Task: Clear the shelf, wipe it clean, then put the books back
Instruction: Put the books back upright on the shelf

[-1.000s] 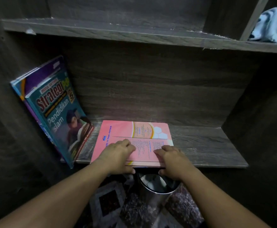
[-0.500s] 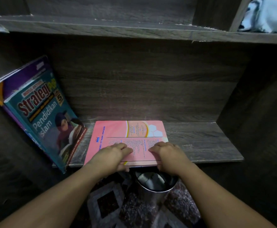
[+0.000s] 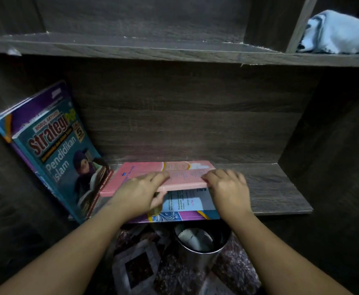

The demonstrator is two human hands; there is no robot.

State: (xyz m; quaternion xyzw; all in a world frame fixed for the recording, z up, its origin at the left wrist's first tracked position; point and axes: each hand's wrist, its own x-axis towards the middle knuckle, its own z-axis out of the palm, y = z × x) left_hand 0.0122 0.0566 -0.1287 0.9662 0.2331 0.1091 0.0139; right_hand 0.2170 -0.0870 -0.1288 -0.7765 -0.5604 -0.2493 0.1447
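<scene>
Probably light and floppy — thin pink paperback book [image 3: 180, 177] held along its near edge by left hand [image 3: 139, 193] and right hand [image 3: 227, 188] — wider grip advised.

Dim, even light reaches the dark wooden shelf [image 3: 270, 188] from the camera's side, picking out the pink book [image 3: 136, 171] and, at upper right, a pale cloth [image 3: 344, 33], the brightest patches in view. The side panels [image 3: 334, 167] and the floor [image 3: 144, 269] below sink into deep shadow. The wide lens bows the upper board [image 3: 174, 50] and stretches the corners; detail is soft and grainy, the right hand [image 3: 227, 190] slightly blurred.
</scene>
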